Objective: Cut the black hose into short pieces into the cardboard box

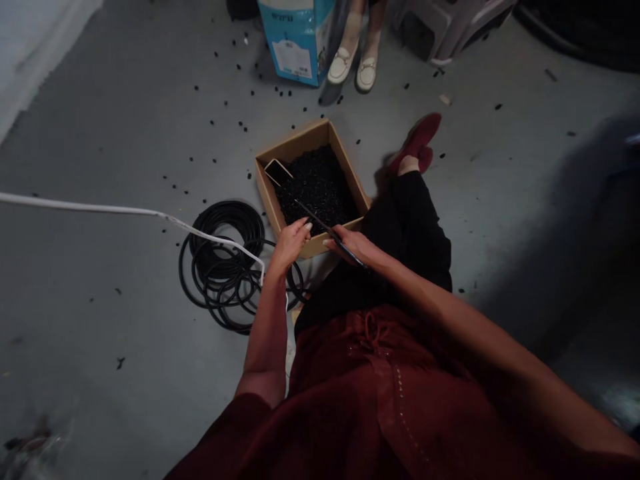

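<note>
My left hand [292, 244] is closed in a pinch over the near left edge of a cardboard box [349, 170]. What its fingertips hold is too dark to make out. A black hose [227, 230] lies coiled on the floor to the left, and one length of it passes by my left wrist. My right hand [356, 245] is closed around a knife [356, 259] with a dark handle. Its long thin blade slants up and left over the box, close to my left fingertips. Small black pieces [320, 177] fill much of the box.
A small pale-edged dark container [278, 172] rests in the box's left corner. A white cable [100, 208] crosses from the left to my left forearm. Beyond stand a blue carton [295, 40], another person's white shoes [341, 65] and a grey stool [445, 30]. Black bits dot the floor.
</note>
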`<action>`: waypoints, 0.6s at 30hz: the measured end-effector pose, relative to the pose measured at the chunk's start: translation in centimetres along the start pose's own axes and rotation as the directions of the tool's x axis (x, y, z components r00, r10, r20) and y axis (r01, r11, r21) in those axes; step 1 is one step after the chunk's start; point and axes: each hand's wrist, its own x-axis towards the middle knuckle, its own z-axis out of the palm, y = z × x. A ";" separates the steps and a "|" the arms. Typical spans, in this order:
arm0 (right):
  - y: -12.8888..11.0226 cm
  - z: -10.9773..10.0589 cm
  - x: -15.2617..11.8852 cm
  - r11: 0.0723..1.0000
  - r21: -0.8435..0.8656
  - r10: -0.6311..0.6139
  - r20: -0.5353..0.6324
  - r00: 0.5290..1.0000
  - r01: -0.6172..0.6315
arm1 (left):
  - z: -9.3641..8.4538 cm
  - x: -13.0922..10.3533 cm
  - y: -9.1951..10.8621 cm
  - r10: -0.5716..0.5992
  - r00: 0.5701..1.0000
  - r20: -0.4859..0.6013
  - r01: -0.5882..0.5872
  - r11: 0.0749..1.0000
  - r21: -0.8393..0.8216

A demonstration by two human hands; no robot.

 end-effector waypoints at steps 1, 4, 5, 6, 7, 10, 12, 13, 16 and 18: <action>0.1 0.0 0.4 1.000 -0.013 0.014 0.011 1.000 -0.014 | 0.2 0.5 -0.3 -0.003 1.000 0.016 0.004 1.000 -0.023; 0.6 -0.2 1.9 0.996 -0.059 0.070 0.057 0.996 -0.067 | 0.6 2.2 -0.9 -0.045 0.995 0.084 0.053 0.994 -0.098; 0.7 -0.3 2.4 0.994 -0.073 0.089 0.073 0.993 -0.083 | 0.7 2.8 -1.0 -0.069 0.992 0.108 0.081 0.990 -0.114; 0.8 -0.5 2.9 0.991 -0.087 0.105 0.088 0.991 -0.097 | 0.8 3.3 -1.2 -0.095 0.987 0.126 0.111 0.986 -0.126; 0.8 -0.7 3.3 0.989 -0.101 0.118 0.102 0.988 -0.108 | 0.9 3.8 -1.2 -0.122 0.982 0.141 0.141 0.981 -0.133; 0.7 -1.6 4.3 0.980 -0.157 0.149 0.144 0.978 -0.126 | 1.3 5.0 -1.4 -0.189 0.968 0.167 0.214 0.966 -0.144; 0.6 -2.2 4.8 0.971 -0.193 0.171 0.166 0.971 -0.138 | 1.7 5.6 -1.7 -0.209 0.962 0.177 0.238 0.958 -0.161; 0.6 -2.4 4.9 0.968 -0.206 0.180 0.172 0.969 -0.143 | 1.8 5.8 -1.8 -0.213 0.960 0.181 0.244 0.954 -0.173; 0.8 -2.9 5.4 0.959 -0.245 0.186 0.180 0.966 -0.139 | 2.4 6.5 -2.2 -0.232 0.955 0.186 0.269 0.940 -0.210; 1.1 -3.1 5.7 0.954 -0.271 0.181 0.183 0.966 -0.127 | 2.8 6.9 -2.5 -0.250 0.951 0.182 0.290 0.926 -0.240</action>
